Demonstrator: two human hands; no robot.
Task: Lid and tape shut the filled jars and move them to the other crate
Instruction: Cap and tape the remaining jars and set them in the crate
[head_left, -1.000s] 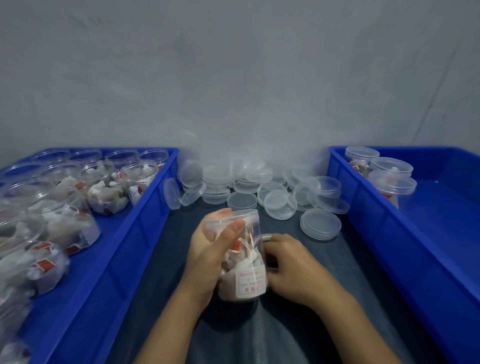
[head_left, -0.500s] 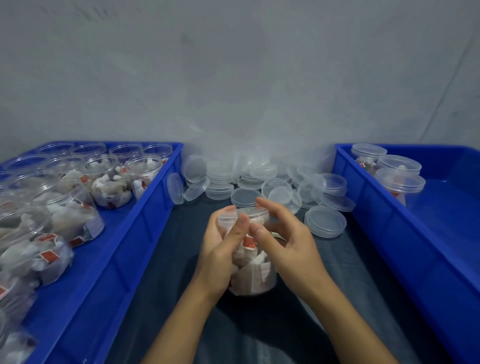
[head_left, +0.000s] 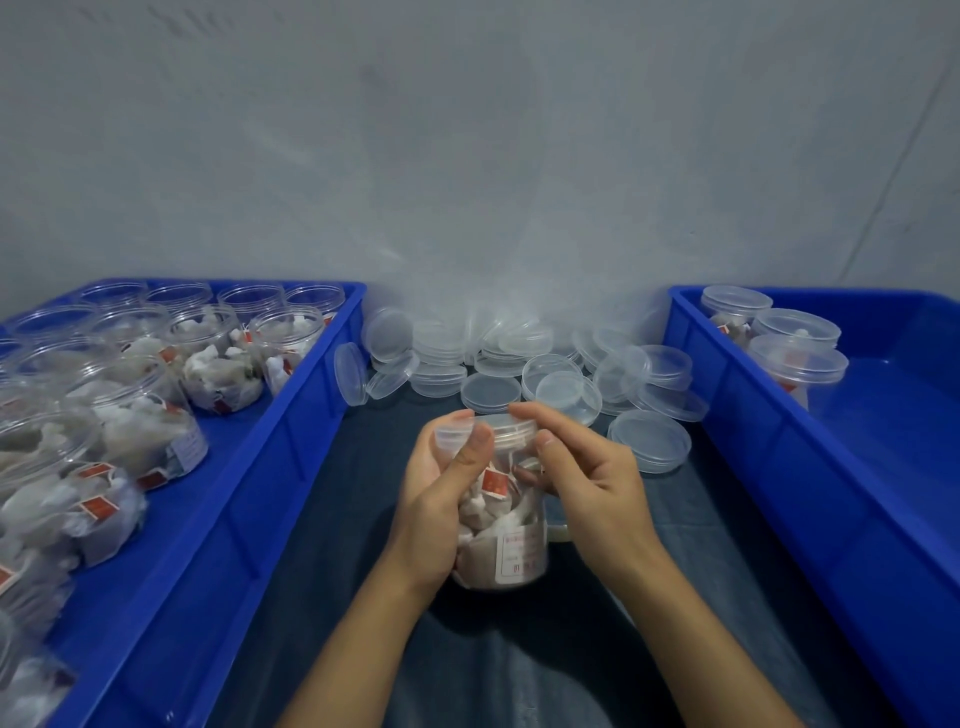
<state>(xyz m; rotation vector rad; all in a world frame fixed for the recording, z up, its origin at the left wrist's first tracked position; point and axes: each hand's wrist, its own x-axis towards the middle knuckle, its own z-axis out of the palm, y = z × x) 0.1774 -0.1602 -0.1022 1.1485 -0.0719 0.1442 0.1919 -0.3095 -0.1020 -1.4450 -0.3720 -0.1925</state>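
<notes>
A clear filled jar (head_left: 506, 540) with a white label and a clear lid (head_left: 511, 427) on top stands on the dark cloth between two blue crates. My left hand (head_left: 441, 499) grips the jar's left side, thumb up by the lid. My right hand (head_left: 587, 483) curls round the jar's upper right, fingertips on the lid rim. The left crate (head_left: 291, 467) holds several open filled jars (head_left: 223, 358). The right crate (head_left: 779, 457) holds three lidded jars (head_left: 795, 358) in its far corner.
Several loose clear lids (head_left: 519, 364) lie heaped against the grey wall behind the jar; one lid (head_left: 649, 441) lies flat just right of my right hand. A partly hidden ring-shaped object (head_left: 558, 527) sits behind the jar's lower right.
My right hand rose from the jar's lower side to its lid rim. The jar, tilted a second ago, now stands upright with both hands at the top.
</notes>
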